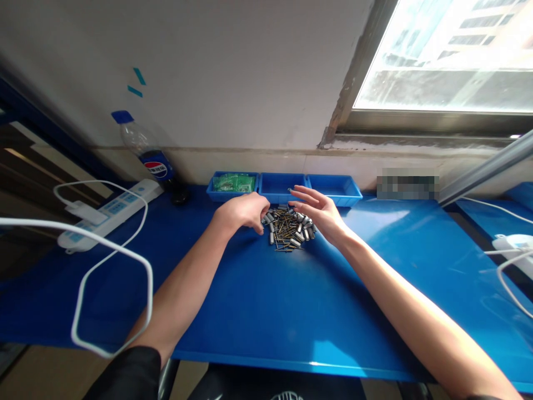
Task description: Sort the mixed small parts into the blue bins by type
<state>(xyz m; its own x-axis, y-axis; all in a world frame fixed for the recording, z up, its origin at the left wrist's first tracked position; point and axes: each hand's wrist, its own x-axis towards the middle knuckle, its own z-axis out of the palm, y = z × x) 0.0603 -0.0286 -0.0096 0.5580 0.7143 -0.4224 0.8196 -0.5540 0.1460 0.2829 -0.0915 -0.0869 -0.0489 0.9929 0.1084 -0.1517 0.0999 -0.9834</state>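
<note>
On the blue table lies a mixed pile of thin brass-coloured screws (pixel 286 226) and short silver metal cylinders (pixel 308 230). My left hand (pixel 245 212) is at the pile's left edge, fingers curled in toward the thumb; whatever they hold is hidden. Over the right side of the pile reaches my right hand (pixel 320 214), its fingers stretched out and slightly apart. A tiny shiny bit shows by its fingertips, too small to name. Just behind the pile stand three joined blue trays (pixel 283 197). A green packet (pixel 234 183) lies in the left one.
At the left are a cola bottle (pixel 156 161) and a white power strip (pixel 119 208). A white cable (pixel 81 300) loops in front of my left forearm. Another power strip (pixel 516 247) sits at the right. Wall and window rise behind the table (pixel 258 311).
</note>
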